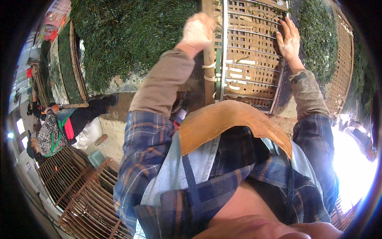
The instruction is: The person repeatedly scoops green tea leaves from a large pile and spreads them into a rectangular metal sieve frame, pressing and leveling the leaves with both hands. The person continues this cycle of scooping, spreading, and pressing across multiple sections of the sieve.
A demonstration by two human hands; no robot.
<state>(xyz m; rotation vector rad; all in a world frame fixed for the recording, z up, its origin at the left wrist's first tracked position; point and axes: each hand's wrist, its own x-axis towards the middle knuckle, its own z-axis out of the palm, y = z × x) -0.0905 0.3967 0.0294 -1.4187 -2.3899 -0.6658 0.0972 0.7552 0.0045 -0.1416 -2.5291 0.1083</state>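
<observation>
In front of me lies a woven bamboo tray [247, 59] with scraps of green leaf on it, and a metal frame with crossbars [253, 64] rests over it. My left hand [198, 30], blurred, is curled at the wooden pole [209, 56] along the tray's left side; whether it grips anything is unclear. My right hand [289, 40] lies with fingers spread on the frame's right edge. A broad layer of shredded green leaves [134, 38] is to the left, and more leaves [317, 38] lie to the right.
Another woven tray [340, 62] stands at the far right. At the left are a wooden-edged leaf bed [71, 65], a person in a patterned top [52, 134], a white sack [88, 136] and slatted wooden racks [92, 200]. Bright light glares at the lower right.
</observation>
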